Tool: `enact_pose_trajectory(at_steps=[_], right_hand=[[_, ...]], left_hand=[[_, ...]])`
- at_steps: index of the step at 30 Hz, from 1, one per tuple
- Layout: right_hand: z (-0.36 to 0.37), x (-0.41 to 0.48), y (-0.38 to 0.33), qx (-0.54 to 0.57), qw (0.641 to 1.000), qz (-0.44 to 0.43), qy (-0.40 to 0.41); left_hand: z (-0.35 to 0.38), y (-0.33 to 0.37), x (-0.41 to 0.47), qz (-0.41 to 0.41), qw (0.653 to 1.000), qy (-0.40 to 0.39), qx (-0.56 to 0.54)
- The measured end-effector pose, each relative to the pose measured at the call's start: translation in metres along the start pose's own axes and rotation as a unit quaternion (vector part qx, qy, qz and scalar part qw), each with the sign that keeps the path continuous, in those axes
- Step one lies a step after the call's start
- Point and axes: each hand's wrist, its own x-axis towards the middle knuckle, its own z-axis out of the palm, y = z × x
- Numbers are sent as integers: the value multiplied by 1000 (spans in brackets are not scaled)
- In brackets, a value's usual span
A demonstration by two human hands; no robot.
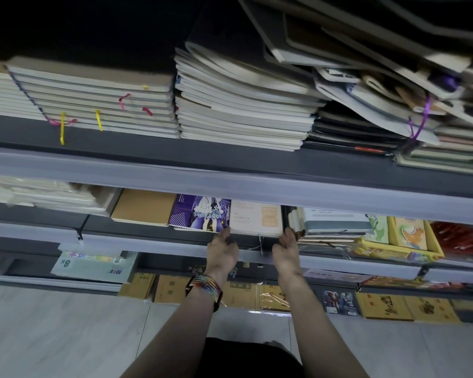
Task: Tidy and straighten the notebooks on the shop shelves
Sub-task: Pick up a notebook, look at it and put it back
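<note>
White-covered notebook stack [256,218] with the orange label patches is my anchor here, so everything's relative to that. It sits flat on the middle shelf [148,240], about halfway along.

On my feed the left hand [222,251] is at the stack's front left corner. Its fingers are bunched together and hooked over the edge, right in the seam with the purple illustrated notebook [200,215] that butts up against the stack. The right hand [286,249] is on the front right corner, fingers also pressed together and curled onto the stack's side. The tips are tucked out of sight, so I can't tell how far in they go.

Left of the purple one lies a brown kraft notebook [145,208]. Just right of the stack there's a grey-blue pile [336,223], then a yellow tray [436,241].

One shelf above the stack are cream stacks with yellow and pink ribbons [93,102], and up to the right a messy leaning heap [380,77].

Braided multicolour wristband [205,286] on the left wrist.
</note>
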Motion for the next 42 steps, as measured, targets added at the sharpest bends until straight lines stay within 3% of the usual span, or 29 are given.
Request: enact_pose_trajectory(at_steps=[10,16,21,24,31,42], right_hand=[[0,-9,2,19,1000,7,22],[17,-14,6,21,994,-19,110],[41,-30,7,-6,977,-73,202],[59,-33,11,8,979,-102,176],[103,-29,8,-14,996,-84,17],[113,-29,7,-46,996,-79,-4]], left_hand=[[-10,-2,1,10,1000,-4,-14],[-44,-7,5,14,989,123,-78],[-86,-14,15,24,980,180,-79],[-103,-25,27,43,982,173,-56],[-118,-24,32,16,992,115,-43],[-116,-21,31,7,995,94,-15]])
